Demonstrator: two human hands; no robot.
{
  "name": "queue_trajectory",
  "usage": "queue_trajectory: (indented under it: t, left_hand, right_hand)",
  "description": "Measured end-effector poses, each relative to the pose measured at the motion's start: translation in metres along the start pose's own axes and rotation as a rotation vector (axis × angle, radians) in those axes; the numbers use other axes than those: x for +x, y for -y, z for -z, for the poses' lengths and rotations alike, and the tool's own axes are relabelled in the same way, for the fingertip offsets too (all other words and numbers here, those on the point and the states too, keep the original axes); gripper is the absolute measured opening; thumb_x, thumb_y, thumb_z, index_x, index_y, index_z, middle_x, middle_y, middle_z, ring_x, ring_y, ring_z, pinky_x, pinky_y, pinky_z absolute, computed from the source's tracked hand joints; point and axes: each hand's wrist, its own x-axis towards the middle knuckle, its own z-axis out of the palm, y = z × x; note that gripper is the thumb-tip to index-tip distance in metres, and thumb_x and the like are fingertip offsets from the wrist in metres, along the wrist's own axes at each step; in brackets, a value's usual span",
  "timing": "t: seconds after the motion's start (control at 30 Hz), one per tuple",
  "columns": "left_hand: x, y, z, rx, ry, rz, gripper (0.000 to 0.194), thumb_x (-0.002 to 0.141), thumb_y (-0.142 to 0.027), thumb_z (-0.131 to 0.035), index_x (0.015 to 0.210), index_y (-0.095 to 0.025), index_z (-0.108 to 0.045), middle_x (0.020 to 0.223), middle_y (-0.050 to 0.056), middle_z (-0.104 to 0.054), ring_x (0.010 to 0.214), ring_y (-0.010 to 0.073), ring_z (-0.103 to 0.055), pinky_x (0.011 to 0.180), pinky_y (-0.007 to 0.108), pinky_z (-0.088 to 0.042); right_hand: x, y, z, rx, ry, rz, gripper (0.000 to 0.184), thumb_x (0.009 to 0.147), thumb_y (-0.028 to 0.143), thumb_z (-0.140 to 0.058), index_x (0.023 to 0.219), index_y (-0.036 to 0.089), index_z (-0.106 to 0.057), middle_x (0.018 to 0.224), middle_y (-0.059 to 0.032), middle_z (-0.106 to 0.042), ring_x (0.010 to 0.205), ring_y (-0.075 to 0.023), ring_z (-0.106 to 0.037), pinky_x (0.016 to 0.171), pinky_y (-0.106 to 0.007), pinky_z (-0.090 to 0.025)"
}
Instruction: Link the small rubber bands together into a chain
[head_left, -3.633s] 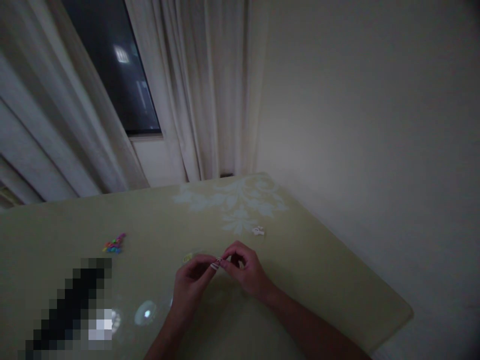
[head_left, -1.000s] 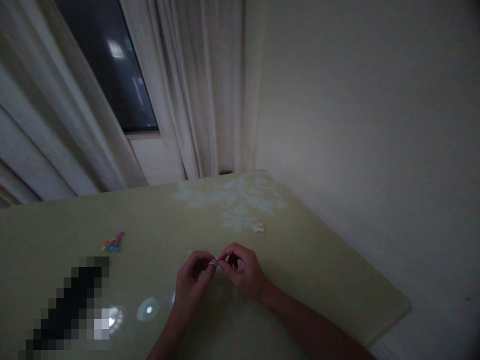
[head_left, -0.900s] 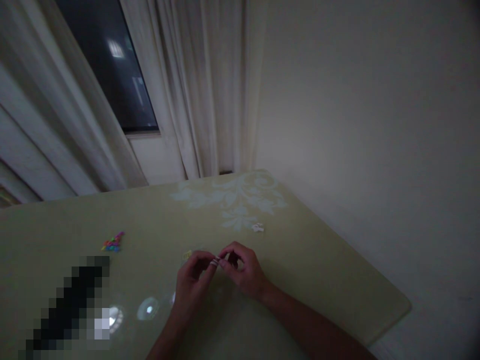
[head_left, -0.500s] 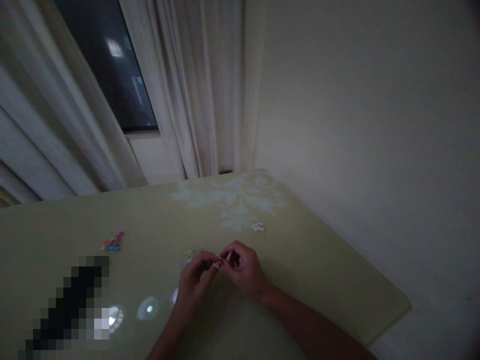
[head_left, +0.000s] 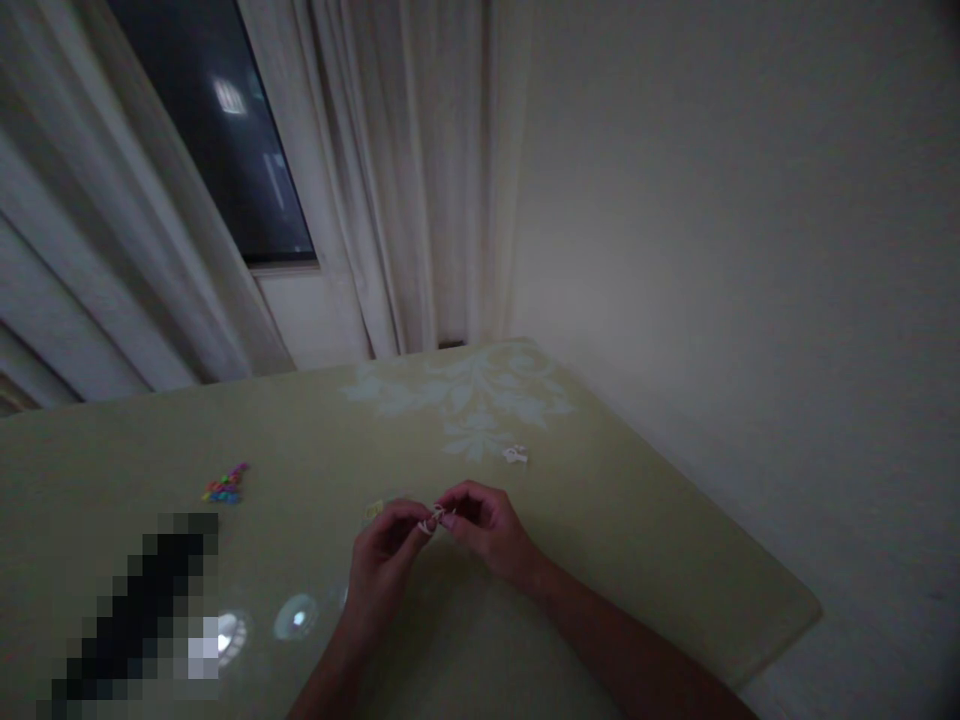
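Note:
My left hand (head_left: 386, 550) and my right hand (head_left: 487, 525) meet fingertip to fingertip just above the table. Between them is a small white looped piece (head_left: 427, 526), thin like a cord or strip; its exact kind is too small to make out. Thumb and forefinger of each hand are pinched on it. A flat clear packet with a yellow label (head_left: 373, 511) lies partly hidden behind my left hand. Beyond my right hand, a small white piece (head_left: 515, 455) of irregular shape rests on the table.
A pile of small, brightly coloured pieces (head_left: 225, 487) sits to the left on the pale green table (head_left: 637, 560). A dark blurred-out object (head_left: 142, 610) lies nearer me on that side. Wall (head_left: 712, 250) and curtains (head_left: 420, 180) border the table.
Both hands have shifted slightly, the left a little to the left. More of the white looped piece shows between the fingertips. Things on the table are unmoved.

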Motion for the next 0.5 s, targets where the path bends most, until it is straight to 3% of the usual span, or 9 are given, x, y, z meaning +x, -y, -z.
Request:
queue_trajectory:
  t: [0.2, 0.5]
  left_hand:
    - [-0.0002, -0.001, -0.0007, 0.046, 0.037, -0.017, 0.016, 0.084, -0.036, -0.081, 0.082, -0.02, -0.076, 0.079, 0.003, -0.072, 0.076, 0.0181, -0.069, 0.071, 0.026, -0.058]
    - [-0.0012, 0.0002, -0.0016, 0.043, 0.088, 0.021, 0.021, 0.084, -0.039, -0.081, 0.081, -0.019, -0.074, 0.076, 0.002, -0.07, 0.072, 0.0166, -0.066, 0.068, 0.024, -0.055]
  right_hand:
    - [0.0033, 0.0021, 0.0022, 0.048, -0.026, -0.066, 0.037, 0.078, 0.052, -0.082, 0.079, 0.018, -0.069, 0.066, 0.0026, -0.058, 0.06, -0.0109, -0.048, 0.057, -0.024, -0.038]
    - [0.0047, 0.0034, -0.0016, 0.154, -0.099, -0.146, 0.039, 0.08, 0.055, -0.078, 0.083, 0.018, -0.063, 0.065, 0.0047, -0.051, 0.055, -0.0095, -0.043, 0.054, -0.024, -0.034]
